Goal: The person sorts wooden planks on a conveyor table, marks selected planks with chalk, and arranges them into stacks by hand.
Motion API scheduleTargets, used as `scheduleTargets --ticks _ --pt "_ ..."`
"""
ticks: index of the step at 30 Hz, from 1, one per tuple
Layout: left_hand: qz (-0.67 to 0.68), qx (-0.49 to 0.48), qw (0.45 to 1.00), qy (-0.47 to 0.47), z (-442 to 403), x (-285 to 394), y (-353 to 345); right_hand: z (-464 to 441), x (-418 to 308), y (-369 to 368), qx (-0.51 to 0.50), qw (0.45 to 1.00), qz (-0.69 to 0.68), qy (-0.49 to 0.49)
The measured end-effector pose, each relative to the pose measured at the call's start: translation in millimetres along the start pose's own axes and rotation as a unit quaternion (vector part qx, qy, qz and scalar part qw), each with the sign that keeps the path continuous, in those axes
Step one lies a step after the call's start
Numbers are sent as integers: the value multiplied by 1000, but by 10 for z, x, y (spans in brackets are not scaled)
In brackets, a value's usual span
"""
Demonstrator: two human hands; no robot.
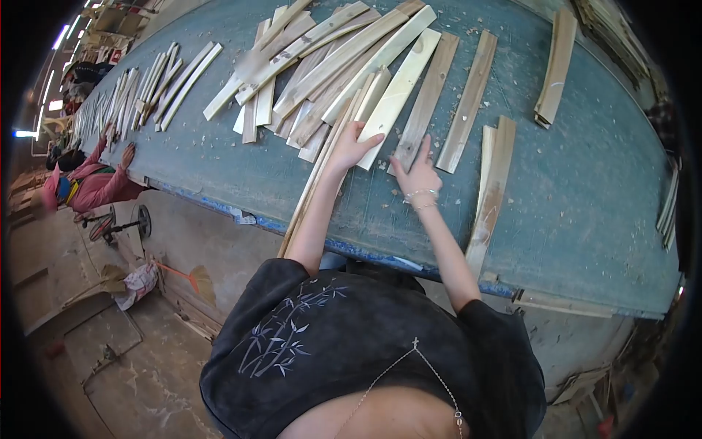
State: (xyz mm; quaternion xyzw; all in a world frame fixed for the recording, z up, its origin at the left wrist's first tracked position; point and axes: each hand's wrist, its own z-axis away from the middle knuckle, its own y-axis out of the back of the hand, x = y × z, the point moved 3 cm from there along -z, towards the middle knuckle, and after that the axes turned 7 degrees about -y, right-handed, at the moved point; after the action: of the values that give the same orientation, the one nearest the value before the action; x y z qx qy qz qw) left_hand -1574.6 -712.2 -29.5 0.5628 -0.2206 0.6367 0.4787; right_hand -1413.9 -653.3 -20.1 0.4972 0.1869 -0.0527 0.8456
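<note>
My left hand (351, 148) lies over a pale wooden slat (399, 100), its thumb on the slat's face and its other fingers curled at the edge, partly hidden. Long thin wooden strips (313, 192) run beneath that hand and beside my forearm, past the table's near edge. With fingers apart, my right hand (418, 178) touches the lower end of a grey-brown slat (427, 104); a beaded bracelet circles its wrist. Another brown slat (468, 102) lies just to the right.
A loose pile of slats (322, 62) covers the green table (585, 197) at the upper left. Two slats (491, 190) lie at the right near the edge, and others (557, 66) farther back. On the left, a person in pink (110, 179) reaches over more slats.
</note>
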Motion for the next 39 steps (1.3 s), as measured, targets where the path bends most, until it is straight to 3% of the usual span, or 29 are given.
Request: scheduleTargets --ticks 6,7,8,9,10,12,14,16,17,19,23,25,26,28,29,31,32,34,35,37,38,39 --pt "80 -49 995 18 433 260 127 108 -56 -140 24 995 -99 1" --pt "164 -73 981 75 538 318 143 162 35 -90 31 995 -99 0" --pt "246 -96 956 130 623 345 137 226 157 -90 -110 927 -359 -8" --pt "253 -109 953 126 690 348 108 325 214 -101 -242 775 -584 -12" --pt "256 -114 952 124 756 343 95 492 199 23 -237 777 -583 -12" --pt "278 -140 943 121 890 318 33 861 81 323 -342 524 -775 -86" --pt "276 -154 940 127 996 273 -32 730 305 107 -344 542 -762 -86" --pt "272 -141 943 129 1084 300 -95 652 436 -2 -302 639 -689 -158" --pt "282 -146 939 129 1116 283 -125 645 442 -16 -300 640 -690 -157" --pt "270 -145 944 126 1174 265 -184 655 470 -27 -271 711 -634 -140" --pt "277 -143 942 121 1285 241 -284 732 500 16 -279 676 -677 -79" --pt "281 -140 940 131 1336 274 -311 884 440 121 -465 224 -853 -82" --pt "286 -134 938 143 1370 282 -322 925 457 152 -462 223 -854 -83" --pt "285 -137 938 144 1397 286 -368 1003 509 158 -461 352 -808 -98" --pt "284 -137 938 144 1410 281 -386 1014 542 127 -461 351 -809 -99" --pt "273 -136 942 140 1443 268 -435 980 646 25 -393 460 -783 -144" --pt "263 -136 946 135 1443 269 -459 984 651 15 -394 459 -783 -143" --pt "258 -142 947 131 1455 250 -503 1003 678 19 -335 613 -703 -132" --pt "241 -145 951 131 1469 259 -518 1060 658 20 -335 612 -704 -132" --pt "217 -118 966 79 1496 335 -548 1198 585 15 -337 700 -619 -116" --pt "216 -120 966 75 1497 342 -559 1227 551 -43 -323 798 -504 -80" --pt "187 -138 970 72 1494 321 -580 1294 518 -84 -300 833 -461 -63"
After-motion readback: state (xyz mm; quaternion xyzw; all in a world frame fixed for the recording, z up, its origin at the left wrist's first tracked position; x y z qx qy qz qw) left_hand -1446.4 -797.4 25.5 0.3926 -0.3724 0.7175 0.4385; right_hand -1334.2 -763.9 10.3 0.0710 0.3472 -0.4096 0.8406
